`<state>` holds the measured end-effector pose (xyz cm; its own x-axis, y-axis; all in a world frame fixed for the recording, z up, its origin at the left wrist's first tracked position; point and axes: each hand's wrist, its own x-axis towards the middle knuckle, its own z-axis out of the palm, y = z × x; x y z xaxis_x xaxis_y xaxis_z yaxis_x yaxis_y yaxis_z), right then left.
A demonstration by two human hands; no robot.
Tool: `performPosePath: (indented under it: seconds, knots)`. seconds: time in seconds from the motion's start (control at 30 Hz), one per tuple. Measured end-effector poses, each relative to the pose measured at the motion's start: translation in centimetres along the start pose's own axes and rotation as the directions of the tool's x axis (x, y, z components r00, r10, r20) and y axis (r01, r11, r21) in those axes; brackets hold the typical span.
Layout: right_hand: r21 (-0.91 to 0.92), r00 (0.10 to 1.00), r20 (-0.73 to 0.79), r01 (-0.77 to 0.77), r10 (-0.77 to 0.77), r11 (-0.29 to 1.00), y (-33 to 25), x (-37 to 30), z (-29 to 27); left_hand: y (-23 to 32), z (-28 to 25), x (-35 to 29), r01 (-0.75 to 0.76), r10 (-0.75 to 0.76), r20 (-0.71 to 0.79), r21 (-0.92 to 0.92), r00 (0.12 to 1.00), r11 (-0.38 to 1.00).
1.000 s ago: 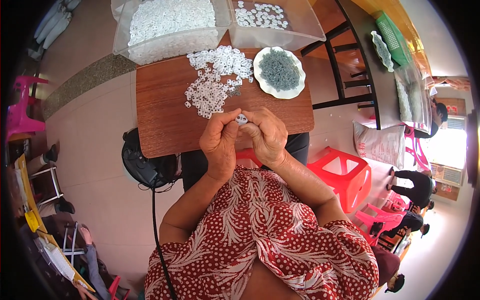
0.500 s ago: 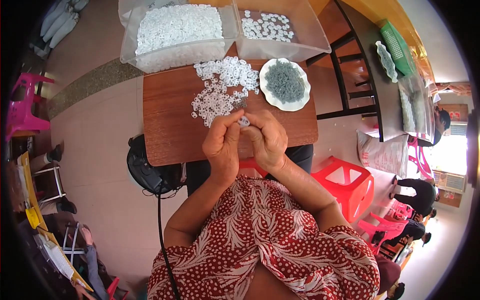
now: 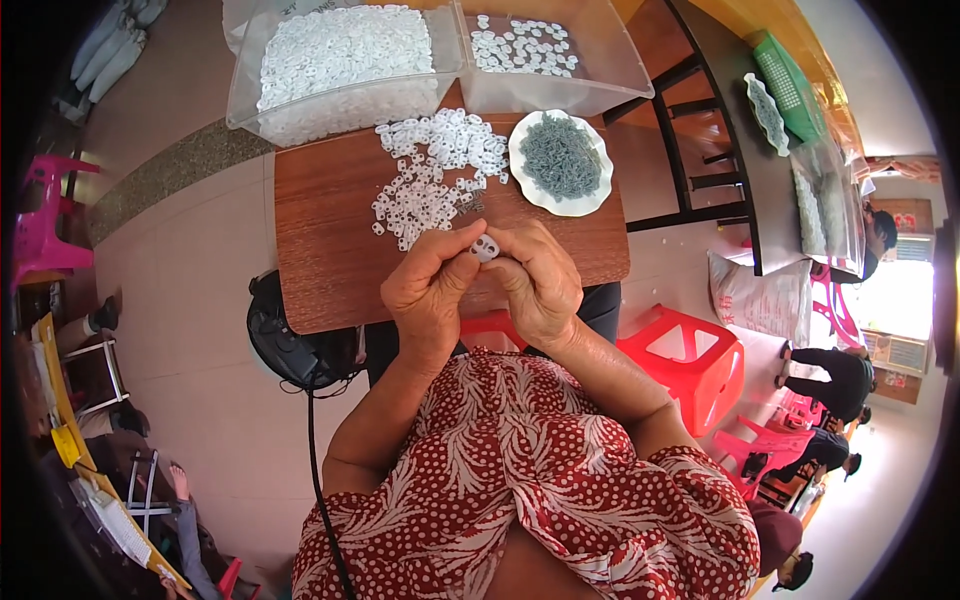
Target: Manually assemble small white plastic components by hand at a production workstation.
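In front of my chest, both hands meet over the near part of the brown wooden table [image 3: 325,240]. Between the pinched fingers of my left hand [image 3: 428,290] and my right hand [image 3: 540,280] is a small white oval plastic piece with holes [image 3: 485,247]. Just beyond the fingertips lie a few thin grey spring-like bits [image 3: 472,207]. Past them spread loose white plastic pieces [image 3: 408,205], in a nearer and a farther heap. A scalloped white plate [image 3: 566,208] to the right bears a mound of grey spring-like pieces [image 3: 560,155].
A clear bin [image 3: 350,122] full of white pieces stands at the table's far edge, beside another clear bin [image 3: 555,97] with a scattered layer. At right are a red stool [image 3: 700,385] and a dark side table [image 3: 725,130]. A black bag [image 3: 295,335] sits at left.
The view has shifted slightly, so the table and bins sit a little farther left. The white piece, still pinched by both hands, now shows its holed face more plainly.
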<state>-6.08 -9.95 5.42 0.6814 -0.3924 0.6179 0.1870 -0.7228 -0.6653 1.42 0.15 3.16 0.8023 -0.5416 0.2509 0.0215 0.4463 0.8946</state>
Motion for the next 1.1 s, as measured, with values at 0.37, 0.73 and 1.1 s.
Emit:
performPosePath:
  seconds: [0.37,0.73,1.1]
  knots:
    - [-0.033,0.999,0.016,0.029,-0.029,0.999,0.2,-0.4,0.0,0.0,0.5,-0.3,-0.037,0.039,-0.022,0.072,0.999,0.997]
    - [-0.043,1.0,-0.024,0.015,-0.016,0.999,0.0,-1.0,0.9,0.0,0.5,-0.6,-0.078,0.084,-0.028,0.178,0.996,0.981]
    - [-0.043,1.0,-0.026,-0.016,0.015,0.999,-0.3,-1.3,0.9,0.0,1.0,-0.8,-0.09,0.099,-0.056,0.152,0.993,0.984]
